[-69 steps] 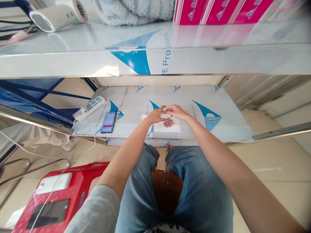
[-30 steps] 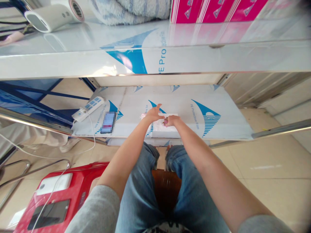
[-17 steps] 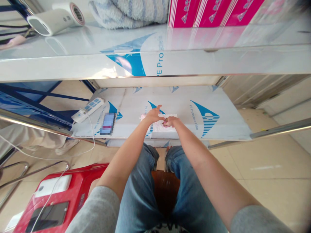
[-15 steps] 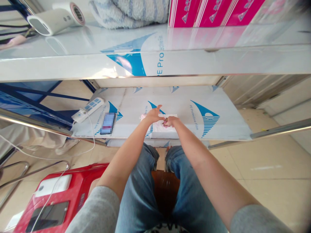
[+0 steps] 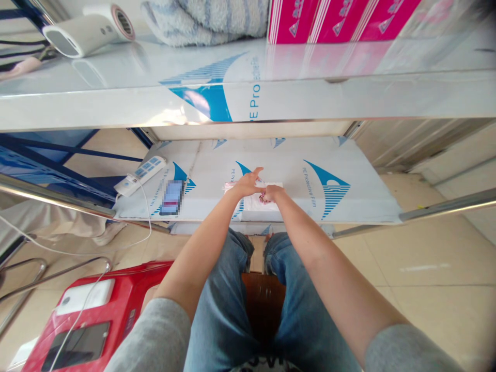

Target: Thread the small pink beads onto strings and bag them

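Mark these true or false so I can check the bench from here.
1. The right hand has its fingers at the small pink pieces on the white sheet. True.
2. The left hand is gripping the hair dryer. False: the left hand is beside the white sheet, and the hair dryer lies on the upper shelf.
3. A blurred-out phone lies to the left of the hands. True.
4. The power strip lies to the right of the hands. False: it lies to their left, beyond the phone.
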`<action>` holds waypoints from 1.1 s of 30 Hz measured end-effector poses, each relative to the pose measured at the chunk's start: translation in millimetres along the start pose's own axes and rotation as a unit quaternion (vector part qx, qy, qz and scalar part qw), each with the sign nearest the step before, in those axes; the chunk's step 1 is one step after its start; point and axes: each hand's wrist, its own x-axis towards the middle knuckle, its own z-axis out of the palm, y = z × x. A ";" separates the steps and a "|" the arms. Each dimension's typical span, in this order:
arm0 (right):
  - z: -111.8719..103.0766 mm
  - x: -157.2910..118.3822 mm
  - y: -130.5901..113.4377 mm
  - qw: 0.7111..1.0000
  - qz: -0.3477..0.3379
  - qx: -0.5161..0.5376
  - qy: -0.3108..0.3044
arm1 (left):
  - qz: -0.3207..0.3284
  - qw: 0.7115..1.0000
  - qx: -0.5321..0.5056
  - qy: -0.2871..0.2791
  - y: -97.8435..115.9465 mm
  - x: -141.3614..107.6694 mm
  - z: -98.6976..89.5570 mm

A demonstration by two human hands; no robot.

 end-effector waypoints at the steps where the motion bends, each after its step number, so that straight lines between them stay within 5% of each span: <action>1: -0.8 -0.4 -0.7 1.000 0.007 -0.008 -0.003 | 0.000 1.000 -0.001 -0.001 -0.3 0.1 0.0; 11: -36.2 -16.4 3.1 0.998 0.018 0.043 0.053 | -0.045 0.998 -0.038 0.028 0.6 -2.8 -9.1; 19: -67.6 -48.5 20.1 0.955 -0.143 0.227 0.124 | -0.018 0.998 -0.055 0.030 3.6 -2.8 -8.1; 33: -65.9 -48.0 6.9 0.963 -0.171 0.146 0.149 | 0.003 0.998 -0.025 0.057 9.6 -1.0 -7.6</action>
